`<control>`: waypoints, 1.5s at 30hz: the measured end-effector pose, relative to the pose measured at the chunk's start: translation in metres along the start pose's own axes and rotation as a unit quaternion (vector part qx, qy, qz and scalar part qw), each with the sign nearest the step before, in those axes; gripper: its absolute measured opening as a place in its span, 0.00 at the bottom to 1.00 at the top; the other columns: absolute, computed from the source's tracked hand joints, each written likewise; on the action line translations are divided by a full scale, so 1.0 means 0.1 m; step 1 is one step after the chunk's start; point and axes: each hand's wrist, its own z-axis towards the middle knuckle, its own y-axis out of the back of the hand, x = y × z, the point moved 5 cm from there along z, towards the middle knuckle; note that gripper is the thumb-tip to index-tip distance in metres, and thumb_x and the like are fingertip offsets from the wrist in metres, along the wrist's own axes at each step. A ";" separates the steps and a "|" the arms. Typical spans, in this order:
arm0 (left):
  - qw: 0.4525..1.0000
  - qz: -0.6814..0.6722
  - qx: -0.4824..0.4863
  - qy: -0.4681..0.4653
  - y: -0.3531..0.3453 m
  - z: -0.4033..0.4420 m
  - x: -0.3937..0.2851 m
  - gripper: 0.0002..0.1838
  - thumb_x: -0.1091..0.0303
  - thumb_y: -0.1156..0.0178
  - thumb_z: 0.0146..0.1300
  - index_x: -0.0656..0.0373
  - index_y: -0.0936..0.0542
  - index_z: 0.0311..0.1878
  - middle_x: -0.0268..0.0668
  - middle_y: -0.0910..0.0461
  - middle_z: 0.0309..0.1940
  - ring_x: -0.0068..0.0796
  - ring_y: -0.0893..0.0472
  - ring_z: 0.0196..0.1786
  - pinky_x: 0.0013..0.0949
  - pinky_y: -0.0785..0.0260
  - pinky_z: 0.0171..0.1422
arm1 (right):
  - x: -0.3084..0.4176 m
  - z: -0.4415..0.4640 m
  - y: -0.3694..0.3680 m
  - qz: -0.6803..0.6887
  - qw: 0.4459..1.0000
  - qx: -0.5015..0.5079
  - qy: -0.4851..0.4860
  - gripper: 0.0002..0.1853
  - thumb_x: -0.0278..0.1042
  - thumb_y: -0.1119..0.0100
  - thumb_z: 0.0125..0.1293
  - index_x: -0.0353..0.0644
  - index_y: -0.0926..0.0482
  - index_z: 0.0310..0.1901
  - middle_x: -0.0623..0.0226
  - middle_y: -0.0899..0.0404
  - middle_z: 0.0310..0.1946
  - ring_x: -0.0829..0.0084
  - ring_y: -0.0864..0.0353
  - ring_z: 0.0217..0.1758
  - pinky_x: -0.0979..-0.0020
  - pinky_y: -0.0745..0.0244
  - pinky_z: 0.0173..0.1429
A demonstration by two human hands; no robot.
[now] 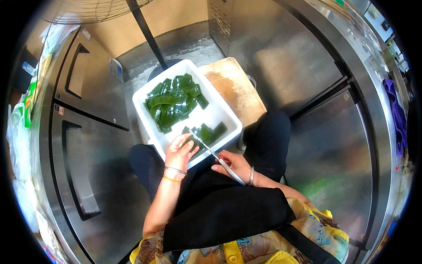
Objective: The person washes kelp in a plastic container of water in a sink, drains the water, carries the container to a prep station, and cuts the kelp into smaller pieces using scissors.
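A white plastic tray (228, 115) sits tilted in front of me, its near end between my knees. Inside it lies a heap of glossy dark green kelp pieces (169, 104), with a smaller group of kelp (211, 132) at the near end. My left hand (178, 149) pinches a piece of kelp (193, 143) over the tray's near edge. My right hand (235, 163) is closed round scissors (226, 169) with pale handles, the narrow metal blades pointing forward to the kelp by my left fingertips. Fingers partly hide the handles.
A wooden board (233, 88) lies beyond the tray's right side. Steel cabinets stand close on my left (94, 154) and right (338, 145). Ahead, a fan's dark pole (147, 33) rises from its base behind the tray. A purple cloth (398, 116) hangs at the far right.
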 end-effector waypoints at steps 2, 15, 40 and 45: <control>1.000 0.018 -0.005 -0.013 -0.03 -0.03 0.01 0.11 0.79 0.42 0.61 0.56 0.24 0.46 0.31 0.23 0.43 0.24 0.23 0.45 0.35 0.26 0.53 | 0.03 0.01 0.01 -0.012 1.000 0.003 -0.002 0.20 0.49 0.33 0.57 0.39 0.26 0.38 0.60 0.25 0.21 0.66 0.24 0.23 0.68 0.28 0.31; 0.998 0.049 -0.016 -0.024 0.03 0.00 0.06 0.09 0.79 0.41 0.61 0.57 0.25 0.42 0.32 0.23 0.38 0.23 0.23 0.42 0.35 0.25 0.50 | -0.03 0.03 -0.01 -0.025 0.999 0.014 -0.026 0.21 0.49 0.32 0.55 0.39 0.25 0.35 0.60 0.26 0.18 0.63 0.25 0.21 0.68 0.29 0.29; 0.550 0.816 0.138 -0.108 -0.15 0.85 0.23 0.28 0.83 0.50 0.48 0.45 0.23 0.52 0.37 0.26 0.50 0.45 0.27 0.51 0.39 0.33 0.58 | -0.45 0.12 0.27 0.237 0.961 -0.080 -0.116 0.10 0.35 0.36 0.61 0.39 0.25 0.36 0.77 0.28 0.20 0.88 0.34 0.20 0.82 0.36 0.22; 0.546 0.789 0.016 -0.280 -0.12 1.05 -0.40 0.18 0.82 0.48 0.48 0.52 0.19 0.40 0.39 0.23 0.46 0.42 0.25 0.49 0.38 0.31 0.54 | -0.42 0.13 0.31 0.237 0.964 -0.059 -0.109 0.09 0.34 0.37 0.61 0.39 0.25 0.37 0.78 0.29 0.18 0.89 0.34 0.19 0.82 0.36 0.22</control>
